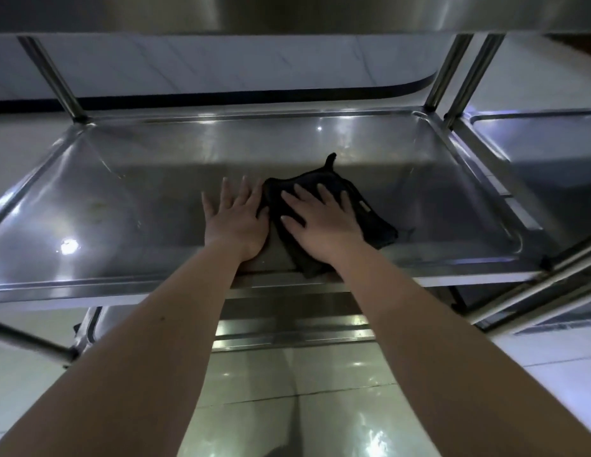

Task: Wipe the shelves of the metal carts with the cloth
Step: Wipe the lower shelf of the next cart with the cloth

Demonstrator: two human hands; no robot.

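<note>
**Both hands flat on the cart shelf, the right one on the cloth**

The right hand [323, 222] lay palm down on a dark cloth [375, 221], fingers straight and spread, pressing it onto the metal shelf [122, 199]. It was not gripping the cloth. The cloth spread out from under that hand towards its outer side and beyond its fingertips, where one corner stuck up in a small point. Behind the wrist, a fold of the cloth reached the shelf's front rim.

The left hand [236, 222] rested flat on the bare metal just beside the right hand, fingers straight and close together, holding nothing. Its thumb side lay right at the cloth's edge; whether the two touched could not be told.

Above both hands ran the underside of an upper shelf [287, 11], carried on upright posts [449, 70] past the fingertips. Out beyond the right hand stood the shelf of a second cart [535, 150], just beside the first. Below the forearms showed a lower shelf [294, 324] and a glossy tiled floor [320, 407].
</note>
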